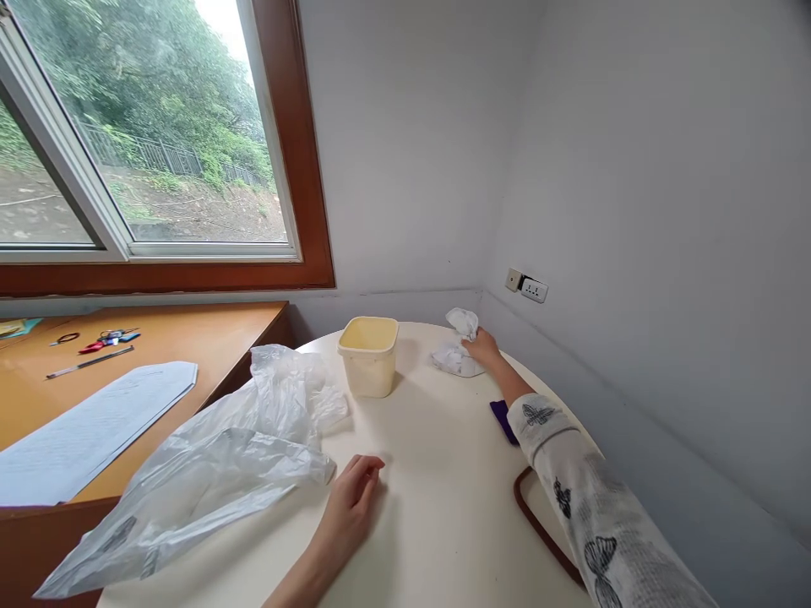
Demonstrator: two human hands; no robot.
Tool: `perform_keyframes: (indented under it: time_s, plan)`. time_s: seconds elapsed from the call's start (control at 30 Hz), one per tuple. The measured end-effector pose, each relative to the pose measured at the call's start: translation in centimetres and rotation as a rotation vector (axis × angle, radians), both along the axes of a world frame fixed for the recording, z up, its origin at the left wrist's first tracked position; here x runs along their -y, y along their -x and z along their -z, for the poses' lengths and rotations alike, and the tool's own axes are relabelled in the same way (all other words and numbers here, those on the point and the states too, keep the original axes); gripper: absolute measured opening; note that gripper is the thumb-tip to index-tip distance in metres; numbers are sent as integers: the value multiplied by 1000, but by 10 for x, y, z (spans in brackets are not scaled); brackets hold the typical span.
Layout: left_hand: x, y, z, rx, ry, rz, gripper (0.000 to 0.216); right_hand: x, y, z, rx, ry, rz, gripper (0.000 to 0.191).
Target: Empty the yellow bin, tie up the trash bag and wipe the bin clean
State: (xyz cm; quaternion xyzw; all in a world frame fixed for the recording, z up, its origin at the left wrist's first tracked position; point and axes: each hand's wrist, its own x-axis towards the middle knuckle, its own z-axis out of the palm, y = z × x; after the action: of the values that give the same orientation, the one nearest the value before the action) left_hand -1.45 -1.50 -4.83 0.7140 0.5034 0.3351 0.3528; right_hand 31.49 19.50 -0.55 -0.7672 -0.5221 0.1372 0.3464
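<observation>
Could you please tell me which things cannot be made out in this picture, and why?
All in the head view:
Inside bottom of the yellow container: hidden by its front wall.
Part of the small white bag: behind the right hand.
Purple item and brown cord: partly covered by the right sleeve.
Writing on the papers: too small; left side cut off by the picture edge.

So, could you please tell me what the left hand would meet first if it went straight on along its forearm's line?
Probably the left edge of the small white bag held by the right hand, though depth is unclear and the left hand might just pass it.
</observation>
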Motion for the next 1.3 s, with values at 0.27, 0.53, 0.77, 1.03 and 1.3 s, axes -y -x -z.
perform_keyframes:
  time_s: [0.27,0.53,0.77,1.03,1.3]
  plan:
    - [4,0,1,13,-19,-9,22,26,29,-67,43,-329,-76,48]
    - [8,1,0,39,-60,-43,21,66,139,-73,257,-442,-616,36]
    - [8,2,5,77,-76,-42,23,68,179,-47,396,-296,-684,33]
    - [8,4,5,62,-60,-29,25,64,180,-37,381,-293,-647,25]
    - [8,3,3,58,-52,-28,24,63,181,-37,380,-292,-641,25]
